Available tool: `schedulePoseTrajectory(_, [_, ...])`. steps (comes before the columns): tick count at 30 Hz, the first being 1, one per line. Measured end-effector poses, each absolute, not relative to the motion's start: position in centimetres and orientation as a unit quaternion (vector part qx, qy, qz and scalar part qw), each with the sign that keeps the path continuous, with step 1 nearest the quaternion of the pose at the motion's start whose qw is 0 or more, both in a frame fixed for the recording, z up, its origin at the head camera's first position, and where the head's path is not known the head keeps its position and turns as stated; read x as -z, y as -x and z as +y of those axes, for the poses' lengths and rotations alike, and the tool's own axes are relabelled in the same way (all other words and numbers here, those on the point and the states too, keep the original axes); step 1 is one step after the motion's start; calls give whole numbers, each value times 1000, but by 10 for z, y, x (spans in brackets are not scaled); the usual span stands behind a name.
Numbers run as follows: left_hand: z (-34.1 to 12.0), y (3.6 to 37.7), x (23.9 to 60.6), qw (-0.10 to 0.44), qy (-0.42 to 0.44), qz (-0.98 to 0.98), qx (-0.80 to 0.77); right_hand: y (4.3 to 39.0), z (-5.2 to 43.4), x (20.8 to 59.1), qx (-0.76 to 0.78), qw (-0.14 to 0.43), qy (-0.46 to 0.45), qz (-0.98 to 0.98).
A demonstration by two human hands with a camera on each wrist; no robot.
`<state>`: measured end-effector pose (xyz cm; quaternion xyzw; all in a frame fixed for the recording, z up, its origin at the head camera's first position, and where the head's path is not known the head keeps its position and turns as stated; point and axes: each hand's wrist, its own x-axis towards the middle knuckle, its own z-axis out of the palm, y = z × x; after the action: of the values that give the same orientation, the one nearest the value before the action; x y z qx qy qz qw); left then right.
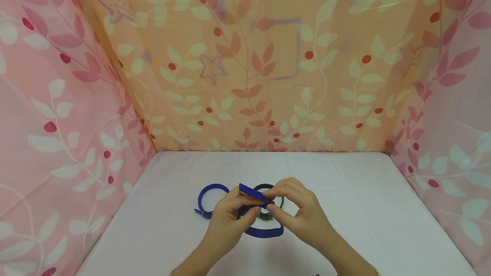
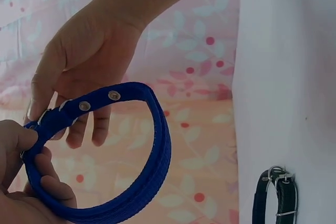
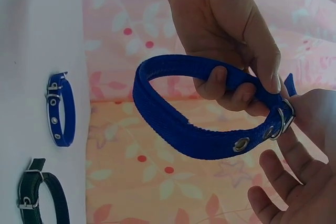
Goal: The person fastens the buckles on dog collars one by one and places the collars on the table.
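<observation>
While both hands pinch the large blue collar (image 1: 264, 230) above the green collar (image 1: 271, 201) | left hand (image 1: 226, 220), right hand (image 1: 303, 210) grip at buckle (image 3: 283, 119) | step, judged: buckling | next: seat prong in eyelet

Soft, even light; sharp frames, faint shadows.

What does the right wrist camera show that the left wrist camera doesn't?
Only the right wrist view shows the small blue buckled collar lying on the white table, and the metal buckle of the held collar. Only the left wrist view shows two metal eyelets side by side on the strap. Both show the large blue woven collar held by the left hand and right hand, and the dark green collar.
</observation>
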<state>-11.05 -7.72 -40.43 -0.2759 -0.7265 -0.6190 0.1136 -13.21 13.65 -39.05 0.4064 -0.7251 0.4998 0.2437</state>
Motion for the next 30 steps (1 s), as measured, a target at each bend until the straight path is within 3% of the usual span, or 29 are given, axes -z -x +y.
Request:
schedulePoseTrajectory(10, [-75, 109, 407, 78, 310, -734, 600, 133, 136, 391, -507, 271, -418, -703])
schedulePoseTrajectory(19, [-77, 111, 402, 11, 168, -750, 640, 131, 139, 390, -524, 296, -381, -702])
schedulePoseTrajectory(30, [-79, 111, 398, 11, 132, -755, 642, 134, 140, 394, -517, 290, -379, -711])
